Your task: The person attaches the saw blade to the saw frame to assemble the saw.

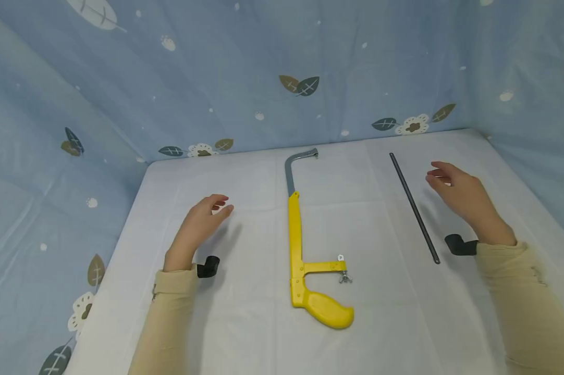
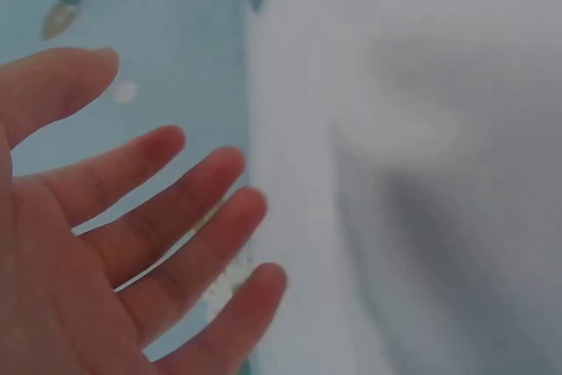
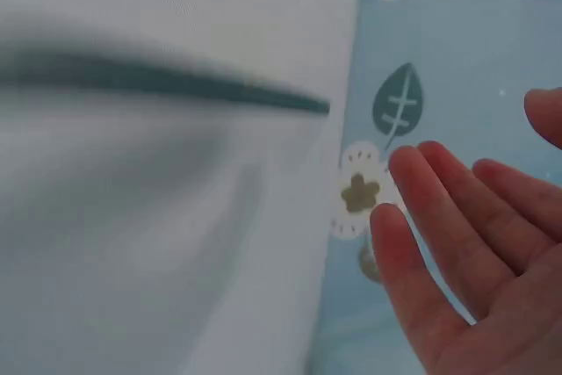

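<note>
A white-covered table (image 1: 244, 333), walled on three sides by blue leaf-print cloth (image 1: 207, 67), carries a yellow-handled hacksaw frame (image 1: 295, 245) lying lengthwise at its centre, its grey metal bow pointing to the far edge and no blade fitted between its ends. Well to the right of the frame lies a thin dark rod (image 1: 414, 205), probably the blade, angled slightly and touching nothing. The person's right hand (image 1: 460, 195) hovers just beside the far half of the rod, fingers relaxed and loosely spread, holding nothing; the right wrist view shows the same bare palm with the rod blurred across the cloth. The left hand (image 1: 198, 224) hangs over bare table well left of the frame, fingers likewise loose and apart, empty in the left wrist view too. A small wing nut (image 1: 344, 277) sits at the frame's near post, by the handle. To manage the pick-up cleanly, the right hand would do best to pinch the slim rod near its middle so it lifts level, while the left steadies the frame by its yellow spine, clear of the wing nut.
</note>
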The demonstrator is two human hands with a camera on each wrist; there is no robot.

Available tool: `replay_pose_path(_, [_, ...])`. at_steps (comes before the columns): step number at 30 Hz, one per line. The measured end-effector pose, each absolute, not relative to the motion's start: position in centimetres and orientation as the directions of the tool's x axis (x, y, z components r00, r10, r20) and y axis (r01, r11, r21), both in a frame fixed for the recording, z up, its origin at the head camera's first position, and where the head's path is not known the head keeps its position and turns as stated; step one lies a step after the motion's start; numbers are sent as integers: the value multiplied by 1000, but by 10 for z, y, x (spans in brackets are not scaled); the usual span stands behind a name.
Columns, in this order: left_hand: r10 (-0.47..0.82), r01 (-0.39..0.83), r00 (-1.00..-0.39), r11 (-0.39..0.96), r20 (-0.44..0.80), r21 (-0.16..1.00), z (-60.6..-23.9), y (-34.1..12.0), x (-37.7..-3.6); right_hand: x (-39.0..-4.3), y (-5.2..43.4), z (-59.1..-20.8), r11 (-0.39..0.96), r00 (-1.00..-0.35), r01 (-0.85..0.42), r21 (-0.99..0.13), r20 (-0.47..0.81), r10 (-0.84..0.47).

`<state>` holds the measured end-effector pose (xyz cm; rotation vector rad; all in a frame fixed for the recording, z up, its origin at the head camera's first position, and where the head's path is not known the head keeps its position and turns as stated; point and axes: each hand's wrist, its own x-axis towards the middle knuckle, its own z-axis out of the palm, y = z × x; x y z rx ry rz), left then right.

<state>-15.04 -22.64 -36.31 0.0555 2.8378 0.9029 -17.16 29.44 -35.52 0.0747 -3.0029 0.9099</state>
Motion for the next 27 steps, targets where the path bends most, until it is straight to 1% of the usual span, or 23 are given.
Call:
replay_pose_path(3, [104, -43, -976, 765, -190, 642, -362, -212, -149, -167, 291, -364, 757, -1000, 12, -654, -20, -1])
replay_pose_path(5, [117, -85, -966, 699, -231, 710, -362, -202, -149, -166, 289, -373, 714, -998, 60, -698, -57, 28])
replay_pose_path(8, [136, -157, -948, 589, -289, 792, -365, -187, -148, -168, 286, -386, 701, -991, 130, -701, -105, 78])
replay_pose_path(10, [136, -196, -941, 528, -310, 827, -368, -178, -149, -169, 286, -391, 696, -989, 149, -702, -109, 102])
replay_pose_path(12, [131, -215, -940, 491, -316, 844, -371, -170, -150, -169, 286, -394, 691, -988, 152, -707, -100, 115])
replay_pose_path(16, [131, -234, -936, 462, -327, 856, -379, -156, -151, -164, 288, -397, 634, -989, 141, -761, -80, 125])
replay_pose_path(20, [140, -243, -935, 417, -326, 876, -385, -147, -152, -160, 290, -400, 631, -987, 151, -761, -81, 139])
replay_pose_path(24, [147, -260, -933, 350, -327, 900, -389, -142, -152, -160, 284, -398, 651, -981, 195, -733, -131, 147])
replay_pose_path(27, [146, -279, -928, 340, -343, 898, -392, -140, -153, -160, 276, -395, 677, -975, 220, -702, -172, 139])
